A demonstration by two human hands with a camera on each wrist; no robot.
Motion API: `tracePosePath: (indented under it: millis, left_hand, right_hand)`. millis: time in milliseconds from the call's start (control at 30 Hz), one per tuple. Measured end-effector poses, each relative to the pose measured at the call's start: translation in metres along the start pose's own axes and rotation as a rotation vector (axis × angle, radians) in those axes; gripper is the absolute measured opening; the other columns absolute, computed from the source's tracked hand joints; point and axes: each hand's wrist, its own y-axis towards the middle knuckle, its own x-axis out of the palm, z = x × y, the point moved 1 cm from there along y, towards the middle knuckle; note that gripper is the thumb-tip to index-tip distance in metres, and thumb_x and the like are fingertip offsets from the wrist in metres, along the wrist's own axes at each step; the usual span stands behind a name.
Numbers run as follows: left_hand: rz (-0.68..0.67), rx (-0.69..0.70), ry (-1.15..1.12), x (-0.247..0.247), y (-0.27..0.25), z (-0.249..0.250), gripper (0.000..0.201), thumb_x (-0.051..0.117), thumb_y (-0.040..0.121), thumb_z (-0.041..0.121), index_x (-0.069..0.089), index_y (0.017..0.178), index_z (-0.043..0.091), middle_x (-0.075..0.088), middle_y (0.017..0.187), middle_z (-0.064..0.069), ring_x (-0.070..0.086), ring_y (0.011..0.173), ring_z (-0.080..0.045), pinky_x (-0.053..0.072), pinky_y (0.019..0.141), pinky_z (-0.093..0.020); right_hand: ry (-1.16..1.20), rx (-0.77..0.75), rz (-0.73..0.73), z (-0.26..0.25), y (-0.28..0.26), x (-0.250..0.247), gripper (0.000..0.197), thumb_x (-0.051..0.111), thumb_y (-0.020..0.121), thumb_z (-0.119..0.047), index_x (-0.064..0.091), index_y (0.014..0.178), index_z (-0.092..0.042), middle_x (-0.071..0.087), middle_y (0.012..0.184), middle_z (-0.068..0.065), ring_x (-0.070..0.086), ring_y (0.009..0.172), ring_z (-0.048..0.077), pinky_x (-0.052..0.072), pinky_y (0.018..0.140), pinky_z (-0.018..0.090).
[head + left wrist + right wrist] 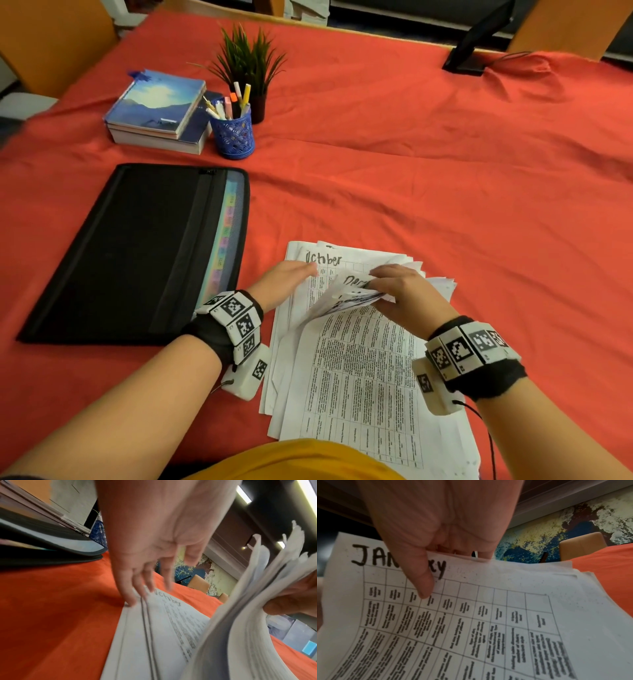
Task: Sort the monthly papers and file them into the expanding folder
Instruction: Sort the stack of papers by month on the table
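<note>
Head view first: nearest the person, the papers (359, 370) lie in a loose fan on the red cloth (445, 192), their near edges running under a yellow shirt (298, 459) and their left edges staggered, not squared. The right hand (404, 291) grips a bent-up wad of upper sheets, thumb on top and fingers curled below; the right wrist view shows the thumb (421, 577) pressed over a sheet headed "JANUARY" (471, 615). The curled sheet facing the head camera begins "Dec". The left hand (287, 281) lies flat with straight fingers on the far left corner of a sheet headed "October" (323, 258); the left wrist view shows its fingertips (130, 600) at that sheet's left edge, touching paper and cloth, holding nothing. Between the lifted wad and the flat sheets a wedge of open space gapes toward the left hand.

Just left of the papers, a narrow strip of bare cloth apart, lies the black folder (137, 253), flat, its right edge showing coloured tabs (226, 233) behind a clear strip. Right of the papers the cloth is open out to its right edge.

Farther off, beyond the folder, stand stacked books (157, 109), touching or just beside a blue pen cup (233, 133), with a potted plant (248, 65) behind. At the far right edge stands a black monitor stand (472, 51) with a cable.
</note>
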Motion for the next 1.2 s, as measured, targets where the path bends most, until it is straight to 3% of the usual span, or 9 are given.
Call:
tracePosePath:
  millis: [267,333,500,633,700,800,867,1067,1200]
  left_hand:
    - [0.159,-0.007,0.01,0.008,0.005,-0.011,0.027,0.059,0.088,0.011,0.052,0.115,0.008,0.06,0.099,-0.003,0.057,0.091,-0.018,0.046,0.076,-0.028]
    - [0.15,0.06,0.04,0.008,0.006,-0.011,0.008,0.059,0.088,0.011,0.061,0.094,0.005,0.064,0.087,-0.004,0.058,0.08,-0.018,0.047,0.075,-0.031]
    - [0.141,0.097,0.081,0.005,0.004,-0.006,0.04,0.07,0.079,0.01,0.044,0.05,0.018,0.042,0.05,0.008,0.036,0.047,-0.001,0.029,0.047,-0.017]
    - [0.114,0.056,0.068,0.004,0.003,0.0,0.035,0.073,0.075,0.008,0.043,0.057,0.013,0.041,0.055,0.003,0.034,0.051,-0.007,0.028,0.045,-0.017]
    - [0.111,0.046,0.021,0.004,0.001,0.001,0.023,0.077,0.07,0.015,0.057,0.068,0.005,0.06,0.066,-0.006,0.049,0.06,-0.012,0.045,0.056,-0.024]
    - [0.135,0.053,-0.064,0.001,0.0,-0.005,0.064,0.078,0.054,0.042,0.064,0.093,-0.008,0.068,0.095,-0.023,0.06,0.08,-0.019,0.051,0.08,-0.047]
    - [0.136,0.046,-0.119,0.001,-0.001,-0.005,0.046,0.077,0.072,0.03,0.065,0.097,-0.007,0.068,0.099,-0.023,0.062,0.085,-0.022,0.05,0.085,-0.049]
    - [0.146,-0.011,-0.103,-0.003,0.0,-0.012,0.038,0.064,0.079,0.024,0.063,0.094,-0.011,0.066,0.098,-0.028,0.065,0.089,-0.037,0.052,0.082,-0.054]
    - [0.119,0.005,-0.082,-0.003,0.0,-0.007,0.02,0.066,0.084,0.012,0.066,0.084,-0.007,0.066,0.082,-0.015,0.057,0.076,-0.021,0.048,0.071,-0.036]
  right_hand:
    - [0.04,0.106,-0.022,0.005,-0.01,0.0,0.029,0.069,0.07,0.002,0.071,0.095,-0.012,0.061,0.114,0.009,0.065,0.089,0.027,0.05,0.08,0.042]
    - [0.07,0.128,-0.033,0.004,-0.01,-0.001,0.029,0.069,0.071,0.003,0.071,0.097,-0.012,0.053,0.128,0.01,0.064,0.093,0.023,0.05,0.083,0.044]
    - [0.051,0.108,-0.012,-0.001,-0.007,-0.001,0.023,0.069,0.071,0.002,0.071,0.092,-0.009,0.039,0.143,0.012,0.066,0.09,0.024,0.051,0.081,0.039]
    - [0.049,0.119,-0.044,-0.002,-0.003,0.001,0.025,0.066,0.074,0.002,0.071,0.095,-0.011,0.045,0.139,0.008,0.064,0.096,0.026,0.05,0.084,0.044]
    - [0.056,0.113,-0.035,-0.002,-0.003,0.002,0.026,0.066,0.073,0.002,0.071,0.095,-0.012,0.05,0.134,0.007,0.064,0.095,0.025,0.051,0.083,0.042]
    - [0.052,0.09,-0.018,0.0,-0.005,0.003,0.026,0.068,0.072,0.002,0.071,0.093,-0.013,0.059,0.118,0.008,0.065,0.086,0.023,0.053,0.076,0.039]
    - [0.035,0.077,-0.006,0.0,-0.008,0.005,0.027,0.068,0.069,0.003,0.071,0.092,-0.011,0.062,0.106,0.01,0.065,0.084,0.027,0.053,0.073,0.041]
    - [-0.032,0.031,0.043,-0.001,-0.01,0.004,0.032,0.072,0.063,0.006,0.072,0.09,-0.012,0.067,0.092,0.007,0.059,0.089,0.035,0.049,0.078,0.039]
    - [-0.008,0.033,0.052,-0.002,-0.006,0.005,0.032,0.072,0.064,0.008,0.072,0.09,-0.01,0.067,0.095,0.008,0.061,0.102,0.034,0.049,0.084,0.04]
